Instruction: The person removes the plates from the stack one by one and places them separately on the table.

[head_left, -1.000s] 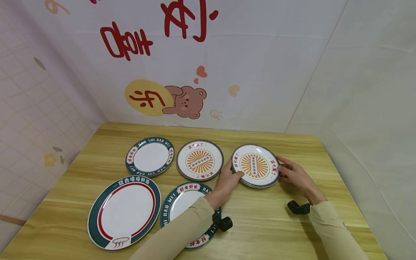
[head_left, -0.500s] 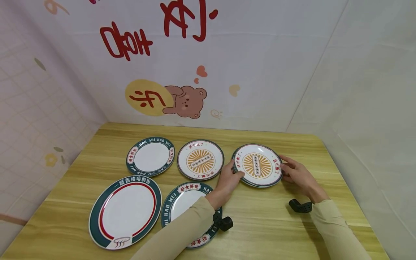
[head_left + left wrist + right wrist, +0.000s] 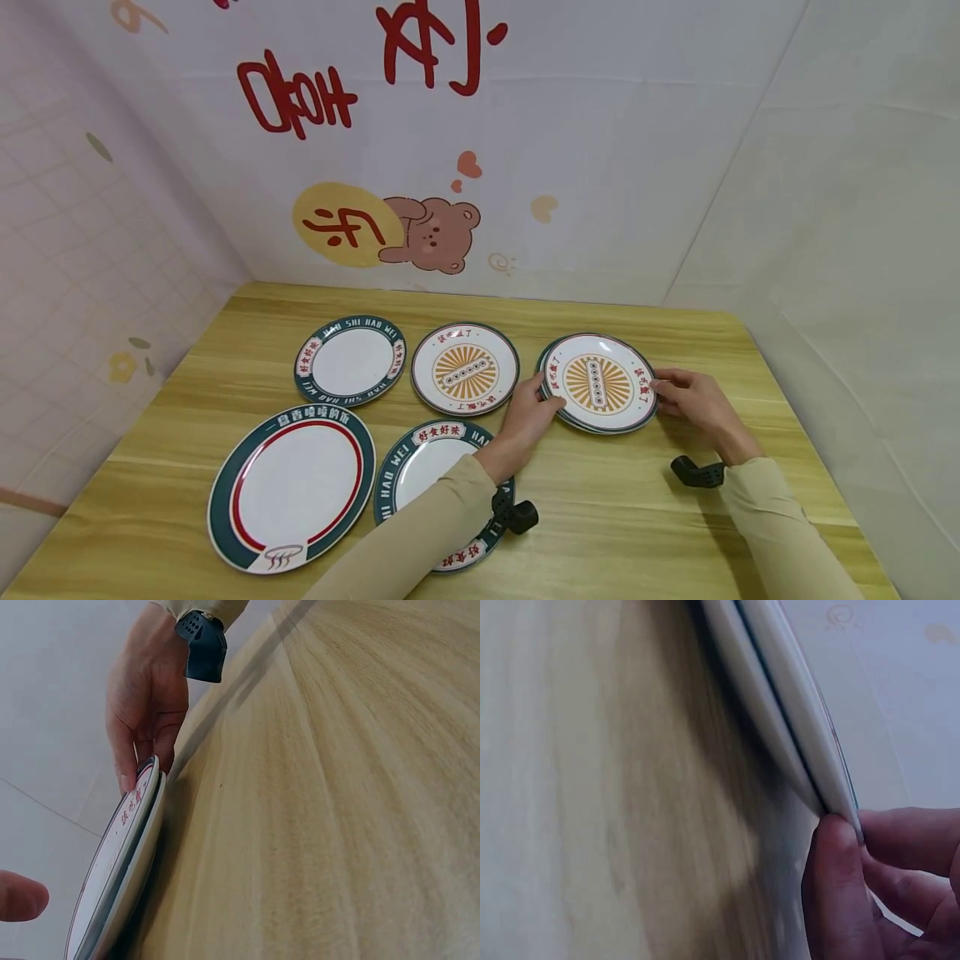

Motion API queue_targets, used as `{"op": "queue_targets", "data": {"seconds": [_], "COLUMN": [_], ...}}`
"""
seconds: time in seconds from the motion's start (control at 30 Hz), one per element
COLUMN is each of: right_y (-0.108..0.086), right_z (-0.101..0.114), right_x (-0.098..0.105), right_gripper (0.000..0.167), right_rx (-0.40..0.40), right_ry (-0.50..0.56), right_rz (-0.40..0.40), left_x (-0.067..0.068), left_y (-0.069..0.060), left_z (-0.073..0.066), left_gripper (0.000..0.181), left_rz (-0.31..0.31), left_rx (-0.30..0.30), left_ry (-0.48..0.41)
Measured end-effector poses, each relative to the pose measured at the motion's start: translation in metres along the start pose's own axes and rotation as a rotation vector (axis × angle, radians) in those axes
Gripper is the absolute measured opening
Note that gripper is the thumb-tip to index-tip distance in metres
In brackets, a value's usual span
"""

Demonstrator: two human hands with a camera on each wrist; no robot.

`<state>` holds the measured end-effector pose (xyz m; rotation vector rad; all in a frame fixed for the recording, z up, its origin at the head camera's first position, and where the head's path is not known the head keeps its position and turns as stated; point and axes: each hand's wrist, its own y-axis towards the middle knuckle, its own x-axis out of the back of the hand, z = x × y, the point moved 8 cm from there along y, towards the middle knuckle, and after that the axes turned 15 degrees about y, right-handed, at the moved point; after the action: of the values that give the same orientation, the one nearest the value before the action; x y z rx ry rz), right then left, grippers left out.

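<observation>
At the right of the table is a stack of small white plates, the top plate (image 3: 596, 383) bearing an orange sunburst. That plate sits slightly right of the lower plate (image 3: 139, 874), whose edge shows beneath it. My left hand (image 3: 523, 421) holds the stack's left rim, thumb over the top; its fingers under the rim are hidden. With thumb and fingers my right hand (image 3: 701, 408) pinches the top plate's right edge. Two stacked rims (image 3: 791, 705) show close up in the right wrist view, slightly parted, above the tabletop.
A matching sunburst plate (image 3: 465, 369) lies left of the stack. Farther left are a green-rimmed plate (image 3: 350, 361) and a large plate with a red ring (image 3: 296, 492). Another green-rimmed plate (image 3: 420, 467) lies partly under my left forearm. A printed cloth wall (image 3: 600, 167) rises behind the table.
The top plate has slid a little to the right over the lower one, with my right hand moving along. My left hand has stayed almost in place.
</observation>
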<state>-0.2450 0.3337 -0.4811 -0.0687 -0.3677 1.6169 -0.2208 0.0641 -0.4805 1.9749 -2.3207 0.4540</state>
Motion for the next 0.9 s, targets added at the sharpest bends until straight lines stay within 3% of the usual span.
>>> {"op": "queue_targets", "data": {"seconds": [0.53,0.9], "right_y": [-0.006,-0.02], "right_z": [-0.003,0.004], "right_x": [0.01,0.023], "right_gripper": [0.059,0.064], "right_rx": [-0.068,-0.007], "right_ry": [0.183,0.26], "right_rz": [-0.015,-0.025], "left_x": [0.003,0.004], "left_y": [-0.001,-0.002], "left_z": [0.002,-0.001], "left_gripper": [0.069,0.063], "left_rz": [0.005,-0.002], "left_rx": [0.055,0.039], "left_ry": [0.004,0.004]}}
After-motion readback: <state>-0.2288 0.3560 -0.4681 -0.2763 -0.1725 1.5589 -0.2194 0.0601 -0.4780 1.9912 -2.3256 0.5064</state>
